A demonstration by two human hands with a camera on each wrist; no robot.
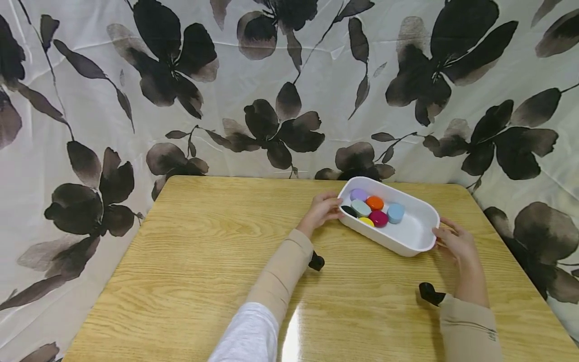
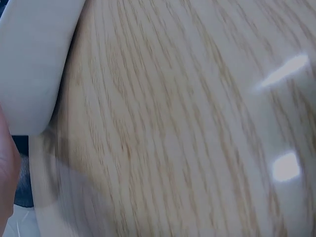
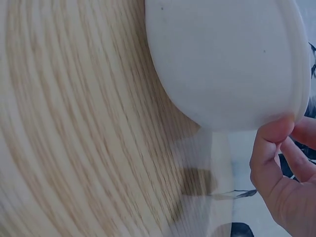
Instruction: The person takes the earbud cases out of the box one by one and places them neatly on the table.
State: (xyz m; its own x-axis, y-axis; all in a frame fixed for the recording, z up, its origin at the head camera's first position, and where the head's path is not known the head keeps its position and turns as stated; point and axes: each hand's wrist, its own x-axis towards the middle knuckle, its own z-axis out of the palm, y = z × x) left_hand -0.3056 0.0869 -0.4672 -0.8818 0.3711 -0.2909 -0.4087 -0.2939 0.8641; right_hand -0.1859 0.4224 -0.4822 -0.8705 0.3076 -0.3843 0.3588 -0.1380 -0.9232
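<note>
Both hands hold a white plastic tray [image 1: 413, 230] with rounded corners at the back right of the table. At its left end, my left hand [image 1: 323, 211] grips the rim; in the left wrist view only the edge of that hand [image 2: 6, 170] shows beside the tray wall [image 2: 37, 64]. My right hand [image 3: 284, 173] pinches the rim at the opposite end. Several round, flat-topped pieces lie toward the tray's left side, among them a purple one [image 1: 359, 194], an orange one [image 1: 374, 202], a magenta one [image 1: 378, 218] and a light blue one [image 1: 395, 213].
The wooden table [image 1: 203, 261] stretches left and toward the front, with a bright reflection near the front middle. Behind it hangs a white curtain [image 1: 334, 95] with dark flowers. A black wrist-camera piece [image 1: 316, 261] juts from the left cuff, another [image 1: 431, 293] from the right.
</note>
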